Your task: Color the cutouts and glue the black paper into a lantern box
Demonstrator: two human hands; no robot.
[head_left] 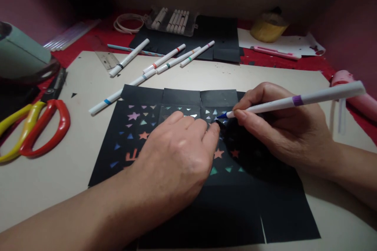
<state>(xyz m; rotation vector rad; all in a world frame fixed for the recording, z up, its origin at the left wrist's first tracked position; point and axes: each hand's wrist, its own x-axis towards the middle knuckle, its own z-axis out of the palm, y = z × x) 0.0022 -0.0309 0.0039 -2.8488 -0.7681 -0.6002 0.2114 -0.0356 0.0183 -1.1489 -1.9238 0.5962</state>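
Pinches a white marker [294,102] in the right hand [282,129], with thumb and forefingers closed near its blue nib, and sets that nib on a small cut-out triangle in the top rows of the black sheet [229,204]. Presses the left hand [173,153] flat on the same sheet just beside the nib, with fingers together, slightly bent, gripping nothing. Rests that sheet on a beige worktop [44,180], creased into panels and pierced with stars and triangles [134,116], some tinted pink, orange, blue or green, others pale. Farther out, leaves loose markers [165,59] scattered above the sheet, scissors [44,125] with red and yellow handles well to the left, a ruler [107,60] and a marker case [173,21] at the back. Probably risks smearing wet colour by letting the left fingertips, so near the nib, drag over fresh shapes. May overshoot the tiny opening and streak the black border if the sheet slips under a lighter press. Could blot as well by holding the nib still too long.
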